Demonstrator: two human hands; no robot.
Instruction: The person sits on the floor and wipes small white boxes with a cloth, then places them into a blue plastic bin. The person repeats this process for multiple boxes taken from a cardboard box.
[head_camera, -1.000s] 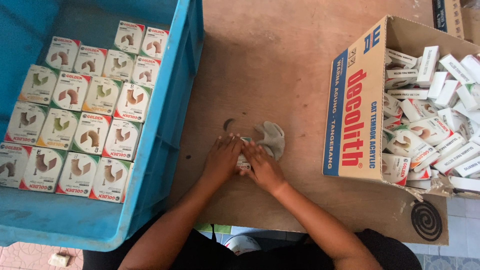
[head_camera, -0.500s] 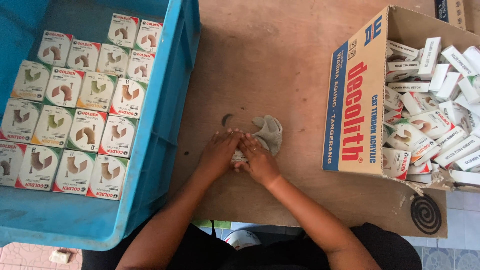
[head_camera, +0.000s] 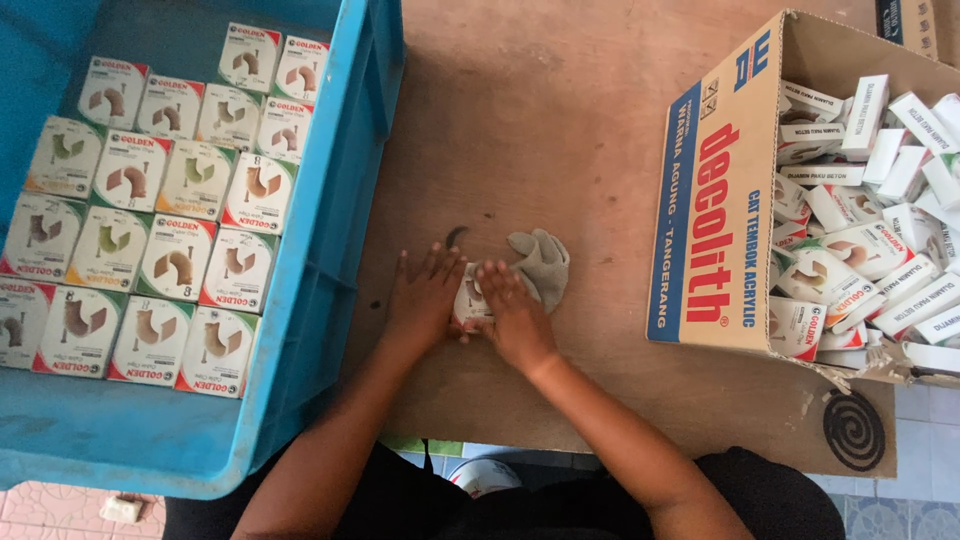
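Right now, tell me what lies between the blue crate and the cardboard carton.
In the head view, between blue crate and cardboard carton: both hands, left and right, on a small box, beside a grey cloth.

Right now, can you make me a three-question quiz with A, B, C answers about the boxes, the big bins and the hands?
1. Where do the neat rows of small boxes lie?
A. in the blue crate
B. on the floor
C. on the grey cloth

2. What colour is the crate on the left side?
A. red
B. blue
C. yellow

3. What are the two hands doing?
A. resting flat and apart on the table
B. lifting the cardboard carton
C. closed together around one small box

Answers:
1 A: the small boxes stand in tidy rows inside the blue crate.
2 B: its walls and floor are plainly blue.
3 C: the left hand and right hand meet around one small box on the wooden table, beside the grey cloth; the cardboard carton stands untouched.
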